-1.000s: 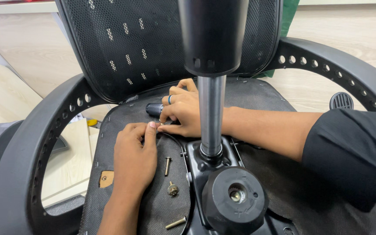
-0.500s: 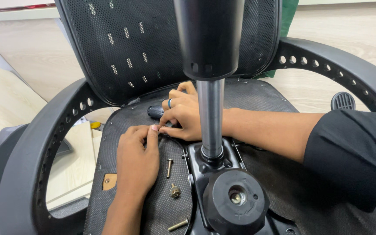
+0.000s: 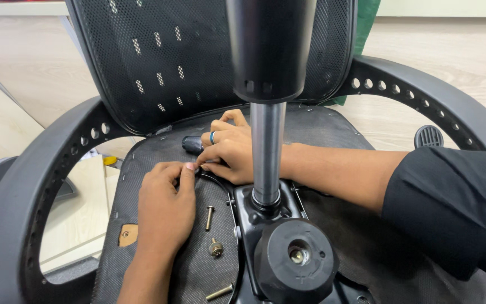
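Seen from above: one office chair turned upside down, with the underside of its seat facing up, covered in black cloth. Two curved black armrests, the left armrest and the right armrest, each with a row of small holes. One mesh backrest standing behind. One metal gas cylinder rising from the black mechanism plate in the middle, with one round black knob just below it. Three loose fasteners lying on the cloth: one long bolt, one short bolt with washer, and one more bolt near the bottom edge. One small brown patch on the cloth at left, and one black wheel on the floor at right. The cylinder stands in front of the right wrist and hides a part of it. Left hand lying flat on the cloth, fingers gently bent and together, empty as far as visible, the fingertips meeting those of the other hand. Right hand, with a blue ring on one finger, half closed over a black lever handle near the back of the seat; cannot tell whether really clamped on it or only touching. Both hands close together, just left of the cylinder.
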